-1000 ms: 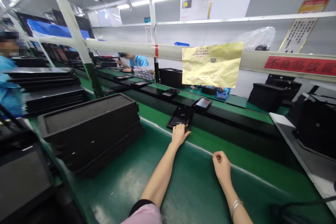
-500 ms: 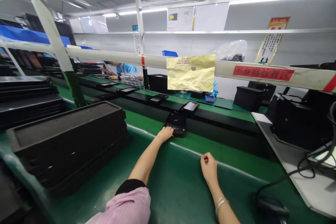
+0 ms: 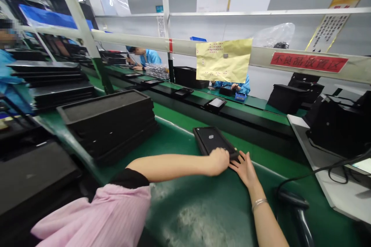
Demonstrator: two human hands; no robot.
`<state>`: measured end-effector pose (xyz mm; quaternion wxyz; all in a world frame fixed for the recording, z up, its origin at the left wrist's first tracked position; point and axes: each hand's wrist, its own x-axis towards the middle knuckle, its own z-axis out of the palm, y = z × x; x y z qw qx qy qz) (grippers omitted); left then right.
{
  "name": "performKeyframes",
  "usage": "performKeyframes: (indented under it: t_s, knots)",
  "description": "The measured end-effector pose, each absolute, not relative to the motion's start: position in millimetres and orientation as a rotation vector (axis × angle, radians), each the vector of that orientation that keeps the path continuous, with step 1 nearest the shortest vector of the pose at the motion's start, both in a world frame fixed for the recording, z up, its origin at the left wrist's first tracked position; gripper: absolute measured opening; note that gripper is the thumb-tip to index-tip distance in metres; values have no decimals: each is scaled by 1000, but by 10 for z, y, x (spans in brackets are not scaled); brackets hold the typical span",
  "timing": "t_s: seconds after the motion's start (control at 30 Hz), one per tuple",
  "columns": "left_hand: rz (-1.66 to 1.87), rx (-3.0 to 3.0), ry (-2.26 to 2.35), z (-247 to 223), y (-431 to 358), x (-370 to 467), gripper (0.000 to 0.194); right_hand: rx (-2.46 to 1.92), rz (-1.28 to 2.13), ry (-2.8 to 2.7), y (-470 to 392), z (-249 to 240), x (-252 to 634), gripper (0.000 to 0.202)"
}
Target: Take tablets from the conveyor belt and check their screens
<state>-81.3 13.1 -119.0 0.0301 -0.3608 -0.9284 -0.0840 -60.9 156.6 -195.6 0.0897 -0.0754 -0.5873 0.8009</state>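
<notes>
A flat black device (image 3: 212, 141) with a small logo lies on the green work surface (image 3: 203, 208) just in front of the conveyor. My left hand (image 3: 218, 161) grips its near edge, fingers curled over it. My right hand (image 3: 245, 168) touches the device's near right corner with its fingers spread flat. A bracelet circles my right wrist.
A stack of black trays (image 3: 110, 117) stands to the left. More devices (image 3: 215, 104) ride the dark conveyor behind. A handheld scanner (image 3: 292, 204) with a cable sits at right, beside a white table (image 3: 330, 185) holding black equipment. Other people in blue work across the line.
My left hand has pulled the device off the conveyor onto the green surface, closer to me. My right hand has opened and moved up to the device's corner.
</notes>
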Motion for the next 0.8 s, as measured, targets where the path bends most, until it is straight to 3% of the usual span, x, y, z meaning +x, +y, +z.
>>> performKeyframes:
  t_s: [0.1,0.3,0.43,0.6,0.73,0.8]
  knots:
    - [-89,-1416,-2914,-1339,198,-295,17,-166,2463,-1914,1671,-1888,-345,64]
    - [-303,-1767,-2755,-1195,-23,103,38,8,2361,-2443,2012,-1665,52,50]
    - [-551,-1321,-2729,-1216,-301,-361,20,-58,1861,-2684,2136,-1601,69,34]
    - [-955,-928,-2710,-1678,-563,-1018,9,-146,1117,-2804,1862,-1539,35,35]
    - [-1298,-759,-2648,-1982,-649,-1186,14,-5,770,-2952,1446,-1473,27,30]
    - [-1423,-688,-2611,-2051,-662,-1183,17,27,638,-3026,1284,-1459,14,38]
